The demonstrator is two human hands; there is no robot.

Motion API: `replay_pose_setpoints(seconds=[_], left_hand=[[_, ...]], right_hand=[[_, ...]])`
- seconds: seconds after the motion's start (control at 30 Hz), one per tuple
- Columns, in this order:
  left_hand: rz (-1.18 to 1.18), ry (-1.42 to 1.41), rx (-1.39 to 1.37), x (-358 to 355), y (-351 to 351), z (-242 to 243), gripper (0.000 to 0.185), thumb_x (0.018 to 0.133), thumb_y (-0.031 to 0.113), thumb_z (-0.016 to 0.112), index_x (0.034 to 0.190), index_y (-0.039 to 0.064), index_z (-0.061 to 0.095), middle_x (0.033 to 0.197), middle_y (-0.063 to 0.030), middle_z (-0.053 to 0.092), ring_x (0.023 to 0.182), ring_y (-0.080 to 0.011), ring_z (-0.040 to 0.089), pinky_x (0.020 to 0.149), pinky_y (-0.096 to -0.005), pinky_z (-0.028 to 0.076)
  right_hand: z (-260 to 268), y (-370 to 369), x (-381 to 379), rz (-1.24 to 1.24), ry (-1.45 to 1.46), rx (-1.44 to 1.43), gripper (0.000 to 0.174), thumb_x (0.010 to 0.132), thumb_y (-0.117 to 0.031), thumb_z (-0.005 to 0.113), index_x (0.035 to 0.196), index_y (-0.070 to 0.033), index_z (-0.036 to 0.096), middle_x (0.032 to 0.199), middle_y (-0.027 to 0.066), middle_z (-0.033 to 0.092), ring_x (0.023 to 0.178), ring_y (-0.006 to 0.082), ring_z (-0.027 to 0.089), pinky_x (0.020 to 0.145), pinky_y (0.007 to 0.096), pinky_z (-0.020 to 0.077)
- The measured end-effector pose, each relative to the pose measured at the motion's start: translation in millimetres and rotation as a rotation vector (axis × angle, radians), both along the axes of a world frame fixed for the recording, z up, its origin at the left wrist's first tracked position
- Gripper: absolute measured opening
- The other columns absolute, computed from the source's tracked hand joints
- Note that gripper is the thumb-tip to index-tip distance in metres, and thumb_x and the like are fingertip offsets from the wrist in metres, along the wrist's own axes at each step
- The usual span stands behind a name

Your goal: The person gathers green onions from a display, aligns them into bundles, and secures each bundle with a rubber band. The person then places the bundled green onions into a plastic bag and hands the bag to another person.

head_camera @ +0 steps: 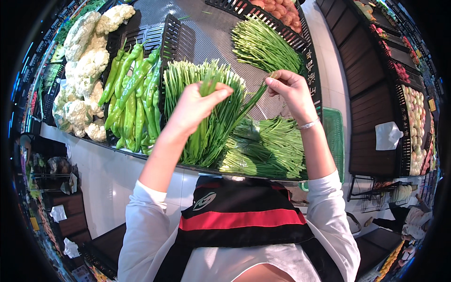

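Note:
My left hand [202, 104] is closed around a small bunch of green stalks [208, 84], above an upright pile of garlic chives [176, 83]. At the right, my right hand [287, 88] pinches the end of a few thin green leaves [255, 100] between thumb and fingertips; they slant down towards the pile. Behind that hand lies a heap of trimmed green stalks [264, 46]. Nearer my body, more green stalks [278, 144] lie flat, some apparently under clear plastic.
Long green peppers [132, 98] and cauliflowers [84, 67] fill the left of the display. A black plastic divider [169, 38] stands beside the peppers. Brown-red potatoes [282, 12] sit in a crate at the back, and a green basket [333, 137] is at the right. A person [410, 218] is far right.

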State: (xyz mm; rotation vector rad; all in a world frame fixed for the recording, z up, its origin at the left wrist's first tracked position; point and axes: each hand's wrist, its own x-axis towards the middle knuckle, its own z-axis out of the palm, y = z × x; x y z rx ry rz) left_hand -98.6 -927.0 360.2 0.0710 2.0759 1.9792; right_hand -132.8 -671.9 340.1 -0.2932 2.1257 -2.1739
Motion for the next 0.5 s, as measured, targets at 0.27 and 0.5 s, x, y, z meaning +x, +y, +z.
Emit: replay_pose_setpoints(seconds=[0.27, 0.5], left_hand=[[0.131, 0.312, -0.175, 6.5, 74.6, 0.3, 0.030, 0.079, 0.019, 0.080, 0.093, 0.003, 0.059, 0.076, -0.0029, 0.057, 0.071, -0.0090, 0.055, 0.069, -0.0258, 0.048], [0.101, 0.367, -0.257, 14.4, 97.4, -5.0, 0.031, 0.080, 0.016, 0.077, 0.095, -0.002, 0.058, 0.084, -0.0103, 0.067, 0.076, -0.0106, 0.063, 0.070, -0.0272, 0.051]], right_hand=[[34.4, -2.1, 14.5, -0.118, 0.034, 0.034, 0.013, 0.091, -0.012, 0.066, 0.088, 0.000, 0.062, 0.072, 0.0009, 0.060, 0.059, 0.0062, 0.054, 0.056, 0.0203, 0.0446], [31.2, 4.7, 18.0, -0.121, -0.060, -0.086, 0.016, 0.091, -0.015, 0.066, 0.091, 0.001, 0.062, 0.073, 0.0008, 0.062, 0.055, 0.0066, 0.057, 0.056, 0.0218, 0.0505]])
